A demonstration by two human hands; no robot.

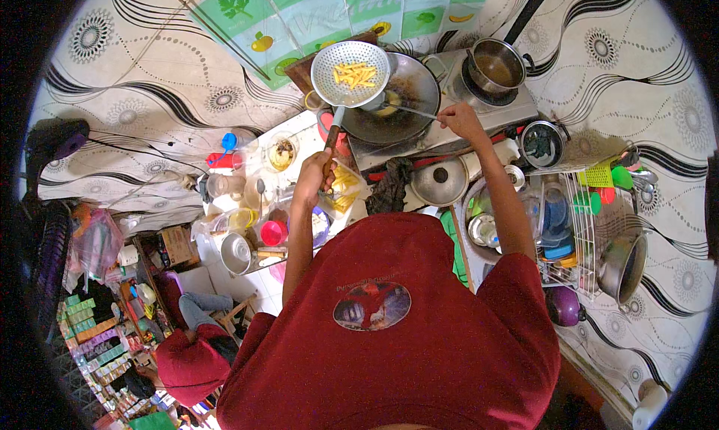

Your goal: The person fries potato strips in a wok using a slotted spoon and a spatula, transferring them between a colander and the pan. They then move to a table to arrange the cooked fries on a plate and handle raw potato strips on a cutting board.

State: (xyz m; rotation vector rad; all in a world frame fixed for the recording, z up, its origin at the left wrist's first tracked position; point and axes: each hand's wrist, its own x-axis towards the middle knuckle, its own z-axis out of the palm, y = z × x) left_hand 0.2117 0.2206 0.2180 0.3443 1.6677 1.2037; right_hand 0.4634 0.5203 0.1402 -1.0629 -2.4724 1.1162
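My left hand [315, 177] is closed around the wooden handle of a perforated metal skimmer [328, 95], whose bowl holds several yellow fries [354, 75]. The bowl hangs over the left side of a dark wok [413, 124] on the stove. My right hand [460, 121] grips the end of a thin metal utensil [413, 111] that reaches into the wok. Its far end lies near something yellowish, partly hidden beside the skimmer; I cannot tell what that is. More yellow strips in a clear plastic bag or container [345, 191] lie just right of my left hand.
A saucepan [497, 65] stands on the right burner. Near the stove's front edge are a pot lid [440, 181] and a dark cloth [388, 185]. Cups and bowls crowd the left counter; a wire dish rack [581, 233] is at right. Another person [194, 362] sits at lower left.
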